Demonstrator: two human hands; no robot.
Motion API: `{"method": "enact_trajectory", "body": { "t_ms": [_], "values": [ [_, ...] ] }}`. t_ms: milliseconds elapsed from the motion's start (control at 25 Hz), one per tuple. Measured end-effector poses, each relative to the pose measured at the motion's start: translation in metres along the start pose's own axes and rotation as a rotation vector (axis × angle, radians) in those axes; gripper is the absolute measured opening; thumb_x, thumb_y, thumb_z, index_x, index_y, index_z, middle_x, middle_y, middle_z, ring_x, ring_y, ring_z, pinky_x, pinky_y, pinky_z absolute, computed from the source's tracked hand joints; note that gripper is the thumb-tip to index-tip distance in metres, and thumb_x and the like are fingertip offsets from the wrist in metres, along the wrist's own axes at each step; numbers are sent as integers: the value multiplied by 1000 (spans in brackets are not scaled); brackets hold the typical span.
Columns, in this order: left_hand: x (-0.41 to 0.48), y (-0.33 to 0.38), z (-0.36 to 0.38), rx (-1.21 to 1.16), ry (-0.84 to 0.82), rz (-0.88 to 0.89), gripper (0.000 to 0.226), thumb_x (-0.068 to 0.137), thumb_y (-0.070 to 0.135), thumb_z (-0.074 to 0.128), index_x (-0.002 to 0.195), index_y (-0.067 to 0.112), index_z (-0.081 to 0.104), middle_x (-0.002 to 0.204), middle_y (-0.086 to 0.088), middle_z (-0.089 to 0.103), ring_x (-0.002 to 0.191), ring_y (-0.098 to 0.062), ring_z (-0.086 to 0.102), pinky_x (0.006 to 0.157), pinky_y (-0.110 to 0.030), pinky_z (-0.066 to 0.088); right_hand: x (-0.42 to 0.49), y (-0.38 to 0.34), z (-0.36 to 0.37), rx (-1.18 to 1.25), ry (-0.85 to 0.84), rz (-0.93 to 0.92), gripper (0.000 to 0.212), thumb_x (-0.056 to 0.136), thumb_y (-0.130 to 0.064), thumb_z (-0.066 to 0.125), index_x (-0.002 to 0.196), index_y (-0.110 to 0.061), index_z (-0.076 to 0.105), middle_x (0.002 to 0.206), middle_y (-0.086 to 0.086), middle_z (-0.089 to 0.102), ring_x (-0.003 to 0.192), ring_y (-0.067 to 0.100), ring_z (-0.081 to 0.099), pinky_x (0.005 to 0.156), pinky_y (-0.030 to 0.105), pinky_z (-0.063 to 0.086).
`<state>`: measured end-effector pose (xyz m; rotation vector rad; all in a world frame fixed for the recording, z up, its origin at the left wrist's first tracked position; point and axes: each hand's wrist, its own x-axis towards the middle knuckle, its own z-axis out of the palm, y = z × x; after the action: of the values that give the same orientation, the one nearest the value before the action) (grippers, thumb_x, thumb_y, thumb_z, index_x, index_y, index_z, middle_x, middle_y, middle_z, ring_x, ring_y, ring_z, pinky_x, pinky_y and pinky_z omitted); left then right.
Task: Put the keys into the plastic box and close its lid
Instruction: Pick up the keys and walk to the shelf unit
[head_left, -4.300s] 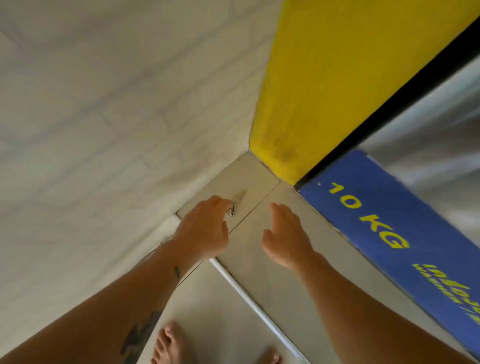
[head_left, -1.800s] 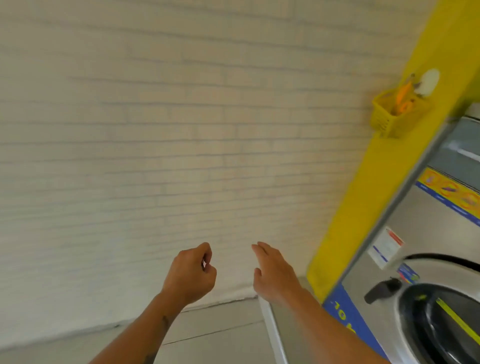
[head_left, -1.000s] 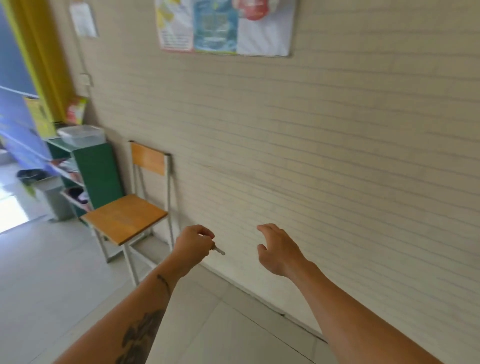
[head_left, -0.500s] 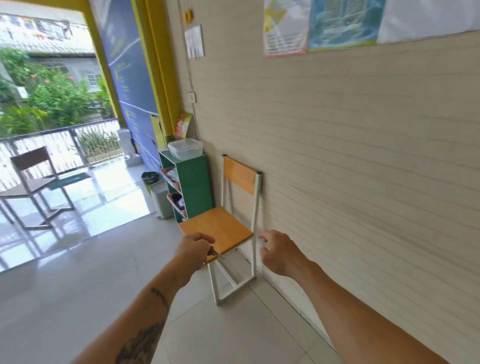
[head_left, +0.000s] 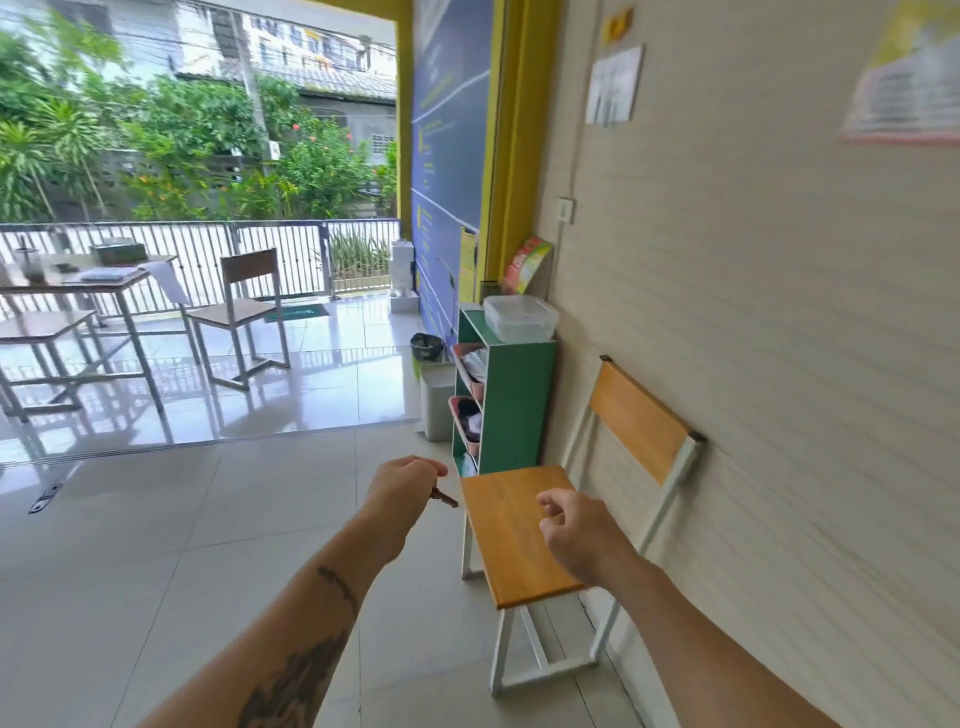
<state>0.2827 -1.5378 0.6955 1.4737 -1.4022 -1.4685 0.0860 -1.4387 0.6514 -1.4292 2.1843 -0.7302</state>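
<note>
My left hand (head_left: 402, 486) is closed around the keys (head_left: 445, 498), and one dark key tip sticks out to the right of the fist. My right hand (head_left: 582, 532) hovers over the chair seat with loosely curled fingers and nothing in it. The clear plastic box (head_left: 519, 318), lid on, sits on top of the green shelf unit (head_left: 514, 405) against the wall, well beyond both hands.
A wooden chair (head_left: 514, 535) with a white frame stands against the right wall between me and the shelf. A grey bin (head_left: 435, 405) is left of the shelf. Tiled floor (head_left: 182, 545) stretches left toward a doorway, with a table (head_left: 93, 283) and chairs outside.
The view has swung left from the wall toward the doorway, and the chair and shelf are closer. My left hand still holds the keys; my right hand's fingers have curled in.
</note>
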Motion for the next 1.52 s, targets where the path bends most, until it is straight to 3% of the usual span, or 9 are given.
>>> {"method": "enact_trajectory", "body": {
  "t_ms": [120, 200, 440, 600, 800, 1000, 1280, 1520],
  "values": [
    [78, 6, -31, -177, -2, -120, 38, 87, -4, 33, 92, 10, 69, 71, -16, 64, 64, -23, 59, 52, -27, 48, 74, -35, 26, -13, -9, -14, 43, 92, -22, 47, 134, -21, 54, 129, 1, 61, 110, 13, 56, 89, 24, 46],
    [126, 13, -50, -299, -9, -189, 35, 91, -5, 33, 95, 7, 65, 69, -21, 68, 54, -24, 62, 46, -26, 52, 121, -61, 35, -19, 11, 0, 44, 91, -23, 47, 134, -21, 56, 126, 0, 62, 109, 13, 57, 91, 27, 47],
    [259, 58, -85, -312, -29, -80, 24, 89, -7, 47, 98, 8, 64, 78, -14, 67, 59, -21, 63, 47, -25, 47, 244, -123, 58, 22, 67, 29, 32, 90, -19, 48, 116, -20, 65, 96, -7, 63, 97, 17, 62, 86, 32, 51],
    [345, 86, -83, -240, -38, -35, 28, 85, -4, 50, 104, 12, 64, 78, -13, 63, 62, -21, 57, 54, -30, 43, 331, -137, 67, 6, 86, 35, 32, 89, -17, 43, 109, -10, 66, 105, 7, 70, 94, 24, 64, 82, 36, 53],
    [455, 132, -68, -225, -86, -45, 33, 85, -6, 49, 113, 10, 58, 86, -15, 64, 61, -21, 56, 47, -27, 39, 468, -138, 53, 56, 98, -3, 34, 84, -14, 42, 105, -9, 67, 110, 8, 70, 98, 26, 64, 84, 31, 51],
    [558, 190, -58, -264, -84, -9, 32, 87, -5, 50, 113, 9, 58, 88, -14, 65, 61, -21, 55, 48, -25, 38, 604, -148, 27, 36, 63, -45, 43, 85, -19, 42, 122, -15, 64, 117, 8, 68, 100, 23, 63, 90, 32, 50],
    [701, 220, -33, -282, -147, -39, 32, 85, -7, 45, 105, 10, 63, 84, -12, 64, 57, -20, 56, 47, -23, 37, 735, -148, 29, 28, 85, -8, 30, 85, -17, 48, 107, -16, 68, 96, 0, 68, 93, 22, 63, 87, 36, 50],
    [838, 232, 8, -202, -268, -108, 30, 82, -7, 49, 100, 12, 63, 74, -11, 56, 49, -17, 48, 36, -18, 29, 827, -142, 28, 32, 175, 118, 43, 87, -17, 49, 129, -20, 60, 121, 2, 65, 109, 18, 59, 95, 30, 46]
  ]
}}
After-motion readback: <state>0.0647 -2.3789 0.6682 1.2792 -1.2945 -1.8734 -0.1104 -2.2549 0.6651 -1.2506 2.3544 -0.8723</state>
